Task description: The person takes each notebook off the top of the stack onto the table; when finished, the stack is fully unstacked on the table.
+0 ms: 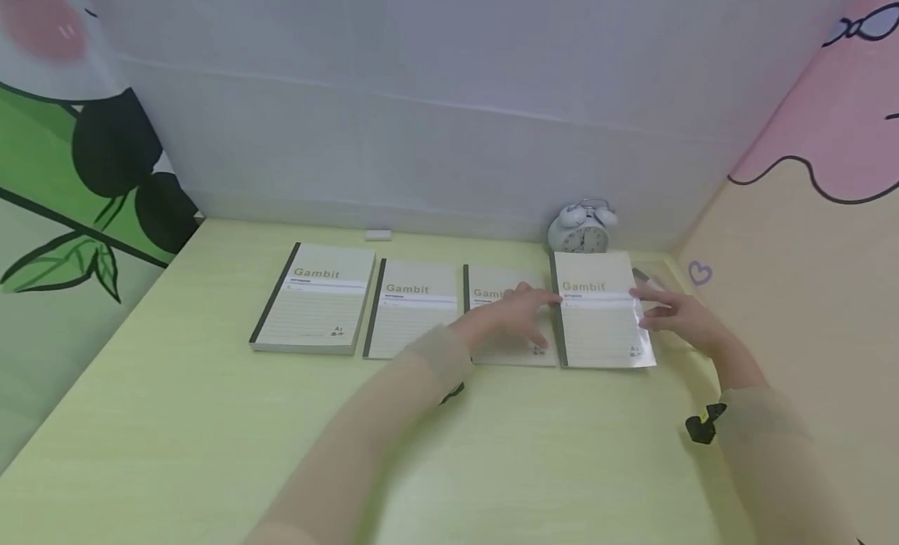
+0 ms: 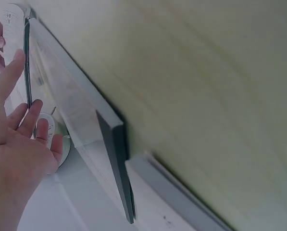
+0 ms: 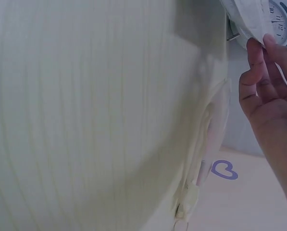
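In the head view, a white notebook [image 1: 597,326] with a dark spine and "Gambit" lettering lies at the right end of a row. My left hand [image 1: 516,315] reaches over the neighbouring notebook [image 1: 485,342], its extended fingers at the right-hand notebook's spine. At the opposite edge, my right hand [image 1: 677,318] pinches the notebook's side between thumb and fingers. The right wrist view shows this hand [image 3: 273,82] gripping the white edge. Left of these lie another notebook [image 1: 414,326] and a thicker one or stack [image 1: 316,318].
Behind the right-hand notebook stands a white twin-bell alarm clock [image 1: 579,231]. A small white block [image 1: 378,235] lies near the back edge. Along the right side wall sits a pale pouch-like item [image 3: 196,178]. White sheeting [image 1: 421,139] hangs behind the table [image 1: 211,451].
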`<state>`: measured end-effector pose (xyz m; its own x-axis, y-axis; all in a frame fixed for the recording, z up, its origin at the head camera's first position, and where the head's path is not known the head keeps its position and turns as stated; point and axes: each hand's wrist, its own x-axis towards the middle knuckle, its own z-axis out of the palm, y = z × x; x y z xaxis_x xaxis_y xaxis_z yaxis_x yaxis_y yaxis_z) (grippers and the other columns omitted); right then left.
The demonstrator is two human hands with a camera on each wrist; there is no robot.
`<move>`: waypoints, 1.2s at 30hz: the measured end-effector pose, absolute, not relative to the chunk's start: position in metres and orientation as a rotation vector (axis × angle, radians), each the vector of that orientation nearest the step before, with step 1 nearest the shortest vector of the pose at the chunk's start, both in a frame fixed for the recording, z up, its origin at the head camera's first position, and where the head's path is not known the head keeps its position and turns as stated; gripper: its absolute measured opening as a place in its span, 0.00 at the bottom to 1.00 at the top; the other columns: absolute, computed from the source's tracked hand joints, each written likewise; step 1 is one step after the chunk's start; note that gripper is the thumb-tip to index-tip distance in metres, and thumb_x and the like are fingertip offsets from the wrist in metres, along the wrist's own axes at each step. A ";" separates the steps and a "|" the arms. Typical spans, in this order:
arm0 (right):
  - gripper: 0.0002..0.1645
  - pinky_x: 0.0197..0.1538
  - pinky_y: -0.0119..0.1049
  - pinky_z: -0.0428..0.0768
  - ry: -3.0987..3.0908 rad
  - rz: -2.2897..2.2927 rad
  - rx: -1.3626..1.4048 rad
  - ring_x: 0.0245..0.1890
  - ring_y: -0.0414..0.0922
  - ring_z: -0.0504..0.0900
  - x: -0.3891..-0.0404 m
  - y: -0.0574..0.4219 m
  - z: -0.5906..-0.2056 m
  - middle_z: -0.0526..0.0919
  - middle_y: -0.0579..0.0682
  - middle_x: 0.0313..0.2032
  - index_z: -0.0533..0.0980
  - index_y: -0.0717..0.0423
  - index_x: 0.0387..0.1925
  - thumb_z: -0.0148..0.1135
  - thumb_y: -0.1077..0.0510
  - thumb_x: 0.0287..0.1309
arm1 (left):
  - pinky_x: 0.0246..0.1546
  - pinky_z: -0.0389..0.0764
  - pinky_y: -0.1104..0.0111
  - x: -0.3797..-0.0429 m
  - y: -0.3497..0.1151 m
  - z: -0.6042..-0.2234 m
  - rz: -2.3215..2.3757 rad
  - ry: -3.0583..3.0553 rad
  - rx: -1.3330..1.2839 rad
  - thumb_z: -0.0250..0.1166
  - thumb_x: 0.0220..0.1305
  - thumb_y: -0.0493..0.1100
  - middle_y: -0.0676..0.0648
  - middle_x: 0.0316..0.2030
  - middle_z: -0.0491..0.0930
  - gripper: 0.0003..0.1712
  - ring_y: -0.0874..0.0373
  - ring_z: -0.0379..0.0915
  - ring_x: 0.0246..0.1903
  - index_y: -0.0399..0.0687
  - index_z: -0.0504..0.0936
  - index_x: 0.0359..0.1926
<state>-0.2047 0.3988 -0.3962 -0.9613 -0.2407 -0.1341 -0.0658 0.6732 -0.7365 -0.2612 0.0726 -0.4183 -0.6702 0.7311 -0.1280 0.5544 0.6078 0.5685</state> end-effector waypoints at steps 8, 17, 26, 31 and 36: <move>0.38 0.39 0.29 0.75 2.724 -0.974 -0.300 0.41 0.43 0.77 -0.216 0.395 -0.404 0.54 0.65 0.69 0.68 0.61 0.62 0.70 0.56 0.50 | 0.65 0.55 0.50 -0.258 0.072 -0.420 0.564 2.486 1.021 0.73 0.46 0.59 0.53 0.68 0.58 0.52 0.50 0.50 0.67 0.67 0.56 0.71; 0.35 0.36 0.33 0.70 2.807 -0.671 -0.347 0.34 0.46 0.73 -0.224 0.391 -0.405 0.80 0.52 0.31 0.72 0.62 0.58 0.72 0.56 0.47 | 0.57 0.62 0.63 -0.265 0.083 -0.427 0.458 2.551 1.058 0.71 0.43 0.67 0.55 0.64 0.63 0.52 0.58 0.54 0.57 0.66 0.59 0.70; 0.36 0.31 0.32 0.70 2.780 -0.657 -0.320 0.27 0.43 0.70 -0.227 0.391 -0.408 0.79 0.56 0.30 0.72 0.63 0.59 0.71 0.57 0.47 | 0.61 0.57 0.61 -0.265 0.090 -0.424 0.302 2.587 1.142 0.69 0.47 0.66 0.52 0.66 0.62 0.48 0.56 0.53 0.61 0.61 0.62 0.68; 0.35 0.34 0.33 0.73 2.826 -0.629 -0.331 0.34 0.45 0.75 -0.226 0.387 -0.403 0.79 0.65 0.48 0.73 0.64 0.57 0.71 0.56 0.47 | 0.64 0.55 0.60 -0.265 0.086 -0.421 0.358 2.577 1.127 0.68 0.48 0.66 0.52 0.68 0.58 0.47 0.55 0.51 0.64 0.63 0.63 0.68; 0.33 0.39 0.37 0.73 2.852 -0.597 -0.386 0.42 0.53 0.77 -0.227 0.378 -0.391 0.79 0.63 0.50 0.71 0.64 0.58 0.69 0.55 0.52 | 0.63 0.56 0.56 -0.264 0.072 -0.409 0.434 2.556 1.095 0.67 0.51 0.66 0.52 0.67 0.60 0.45 0.54 0.52 0.63 0.63 0.63 0.68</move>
